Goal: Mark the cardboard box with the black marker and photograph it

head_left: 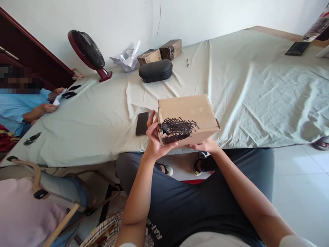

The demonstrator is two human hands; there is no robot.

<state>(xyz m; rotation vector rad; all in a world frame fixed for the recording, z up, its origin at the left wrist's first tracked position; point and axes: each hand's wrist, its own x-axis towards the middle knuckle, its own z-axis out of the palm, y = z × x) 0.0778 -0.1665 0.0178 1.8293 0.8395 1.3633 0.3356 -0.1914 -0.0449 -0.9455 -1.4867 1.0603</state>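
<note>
I hold a brown cardboard box [186, 116] in both hands, lifted just above the near edge of the cloth-covered table [244, 89]. Black scribble covers a label on the side facing me. My left hand [154, 139] grips the box's left end, thumb up along its edge and fingers curled under it. My right hand [207, 146] supports the box from beneath at the right, mostly hidden by it. A dark phone [142, 123] lies on the cloth right beside my left hand.
A black case [155, 70], a second scribbled box [160, 53], crumpled plastic [127, 60], a small red fan [88, 51] and a pen [187, 62] lie at the table's far side. A tablet [297, 48] sits far right. A seated person's hands [50, 103] rest at the left edge.
</note>
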